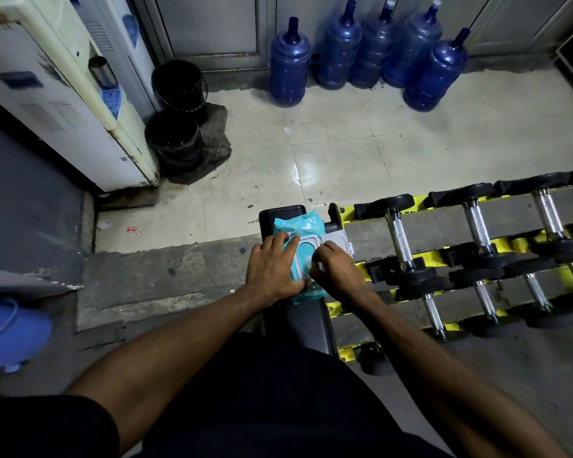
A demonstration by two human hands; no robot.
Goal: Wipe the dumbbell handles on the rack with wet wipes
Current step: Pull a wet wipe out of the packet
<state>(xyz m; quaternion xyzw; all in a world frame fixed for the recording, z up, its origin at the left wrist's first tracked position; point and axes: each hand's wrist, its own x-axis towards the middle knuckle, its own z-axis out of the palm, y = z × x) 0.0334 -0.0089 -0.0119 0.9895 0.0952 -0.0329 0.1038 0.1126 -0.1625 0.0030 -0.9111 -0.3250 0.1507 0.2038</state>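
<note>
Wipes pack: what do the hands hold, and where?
Left hand presses flat on the wipes pack; right hand pinches a wipe at its opening.

Your left hand (273, 269) lies flat on the teal wet wipes pack (300, 226), holding it down on the black padded worktop (280, 213). Its white lid (338, 241) is flipped open. Your right hand (336, 271) pinches a wipe (306, 266) at the opening. Just to your right, dumbbells (399, 233) with chrome handles sit in rows on the yellow rack (444, 226).
</note>
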